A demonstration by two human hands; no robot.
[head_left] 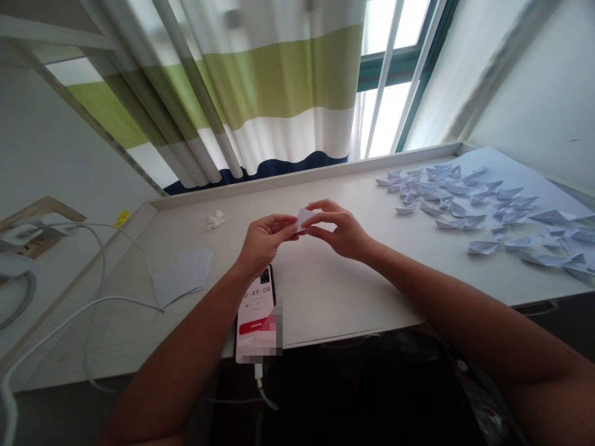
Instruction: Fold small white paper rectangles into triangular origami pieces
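Observation:
A small folded piece of white paper (304,218) is held up over the middle of the desk. My left hand (266,240) pinches its left side between thumb and fingers. From the right, my right hand (338,228) grips the same paper with its thumb and fingertips. Part of the paper is hidden behind the fingers. Many folded white paper boats (458,192) lie spread on the right of the desk. Left of my left forearm rests a loose stack of flat white paper sheets (182,275).
A phone (256,337) showing a timer lies at the desk's front edge, plugged into a white cable (259,375). Crumpled paper (215,219) sits at the back left. White cords (100,303) cross the left side. A raised ledge (260,184) bounds the desk's back, before a curtain (283,80).

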